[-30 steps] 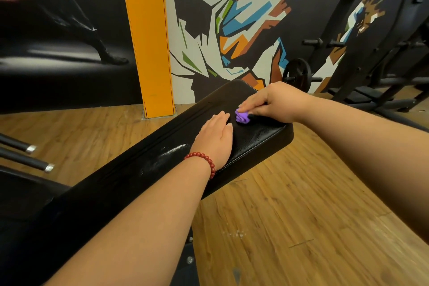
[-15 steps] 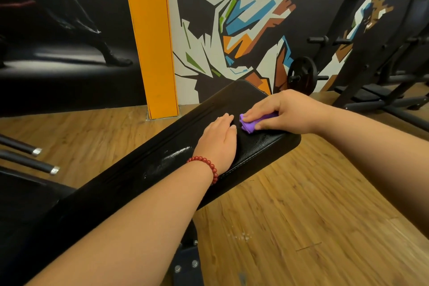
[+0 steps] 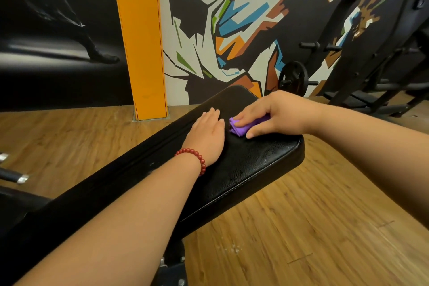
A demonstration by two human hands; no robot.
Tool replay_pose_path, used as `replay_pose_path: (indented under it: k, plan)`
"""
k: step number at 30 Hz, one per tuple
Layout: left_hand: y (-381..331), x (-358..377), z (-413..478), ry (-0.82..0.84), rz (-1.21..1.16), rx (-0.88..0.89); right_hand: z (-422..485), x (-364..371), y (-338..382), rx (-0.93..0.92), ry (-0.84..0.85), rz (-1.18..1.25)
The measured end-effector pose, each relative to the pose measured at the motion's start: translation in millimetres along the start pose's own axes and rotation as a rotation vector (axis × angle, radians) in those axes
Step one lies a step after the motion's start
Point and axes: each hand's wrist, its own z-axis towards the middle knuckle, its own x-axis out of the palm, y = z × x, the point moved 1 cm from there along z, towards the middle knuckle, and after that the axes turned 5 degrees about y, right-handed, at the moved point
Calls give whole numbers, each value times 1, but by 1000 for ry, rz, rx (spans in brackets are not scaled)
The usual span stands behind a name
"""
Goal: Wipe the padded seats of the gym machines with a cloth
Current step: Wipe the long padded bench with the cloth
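Note:
A long black padded bench (image 3: 250, 165) runs from the lower left to the middle of the view. My right hand (image 3: 278, 114) holds a bunched purple cloth (image 3: 239, 129) down on the pad near its far end, fingers and thumb curled over it. My left hand (image 3: 207, 133), with a red bead bracelet at the wrist, lies flat on the pad just left of the cloth, fingers straight. Most of the cloth is hidden under my right hand.
Wooden floor (image 3: 313, 227) surrounds the bench. An orange pillar (image 3: 139, 39) stands against the painted wall behind. A black weight machine (image 3: 376, 53) with a plate (image 3: 293, 78) fills the back right. Two chrome-tipped bars (image 3: 16, 177) stick in at the left edge.
My right hand has slid the purple cloth a little toward me along the pad, and more of the cloth shows under the fingers. The left hand has stayed flat in place.

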Motion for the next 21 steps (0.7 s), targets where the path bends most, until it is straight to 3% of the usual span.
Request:
replay_pose_path:
  k: [10, 16, 21]
  plan:
    - [6, 1, 4, -11, 51, 16, 23, -6, -1, 68, -77, 8]
    - [1, -2, 0, -31, -29, -26, 7, -6, -1, 44, -10, 87]
    - [4, -1, 2, -20, 15, -30, 35, -11, -3, 107, -111, 52]
